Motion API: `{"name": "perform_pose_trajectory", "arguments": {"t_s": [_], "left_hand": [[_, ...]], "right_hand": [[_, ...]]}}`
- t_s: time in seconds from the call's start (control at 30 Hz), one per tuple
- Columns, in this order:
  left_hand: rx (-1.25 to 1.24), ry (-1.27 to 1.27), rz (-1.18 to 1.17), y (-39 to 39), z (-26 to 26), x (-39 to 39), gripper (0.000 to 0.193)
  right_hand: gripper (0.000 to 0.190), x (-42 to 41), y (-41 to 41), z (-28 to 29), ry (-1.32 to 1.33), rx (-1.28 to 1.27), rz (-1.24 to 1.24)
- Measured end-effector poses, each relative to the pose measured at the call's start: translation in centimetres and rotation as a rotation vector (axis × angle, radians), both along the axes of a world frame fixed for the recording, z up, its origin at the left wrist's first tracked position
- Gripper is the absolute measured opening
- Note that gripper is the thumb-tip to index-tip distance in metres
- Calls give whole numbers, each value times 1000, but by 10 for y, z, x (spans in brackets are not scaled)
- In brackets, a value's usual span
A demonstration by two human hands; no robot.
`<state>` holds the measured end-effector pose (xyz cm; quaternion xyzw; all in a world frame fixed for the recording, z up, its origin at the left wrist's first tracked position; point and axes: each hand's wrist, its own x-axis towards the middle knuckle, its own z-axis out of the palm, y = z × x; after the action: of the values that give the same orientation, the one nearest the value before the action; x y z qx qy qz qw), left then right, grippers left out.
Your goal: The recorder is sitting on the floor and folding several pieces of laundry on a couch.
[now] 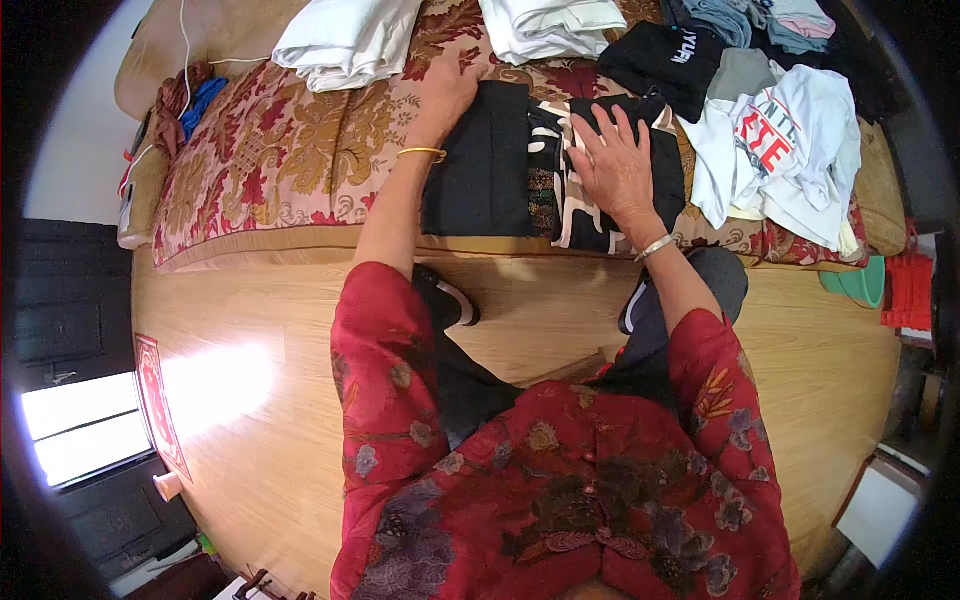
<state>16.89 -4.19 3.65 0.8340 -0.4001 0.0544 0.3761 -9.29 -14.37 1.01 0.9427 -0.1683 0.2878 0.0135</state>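
Note:
A black folded garment (480, 165) lies near the front edge of the floral seat cushion (300, 157). Its right side meets a folded garment (566, 195) patterned in black, cream and tan. My right hand (611, 161) rests palm down across this patterned cloth, fingers spread. At the upper left corner of the black garment is my left hand (450, 90). Its fingers are foreshortened, so whether they pinch the cloth is unclear. More black cloth (667, 169) shows to the right of my right hand.
Two stacks of folded white cloth (349, 45) (551, 26) sit farther back. To the right lie a black printed garment (660, 64), a white shirt with red lettering (780, 142) and folded blue clothes (724, 19). A green bin (862, 281) stands on the wooden floor (315, 390).

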Motion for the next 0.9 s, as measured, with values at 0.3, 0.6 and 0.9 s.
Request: {"name": "perform_pose_trajectory", "arguments": {"t_s": [0.3,0.6,0.9], "left_hand": [[53,-607,-33,11,-32,-44,37],[247,-474,-454,107,-36,-155,50],[-596,653,-11,126,-31,-124,17]], "right_hand": [[42,1,-2,-1,-9,-2,0],[45,-2,-3,2,20,-6,16],[42,-72,-40,26,-16,689,-359]]}}
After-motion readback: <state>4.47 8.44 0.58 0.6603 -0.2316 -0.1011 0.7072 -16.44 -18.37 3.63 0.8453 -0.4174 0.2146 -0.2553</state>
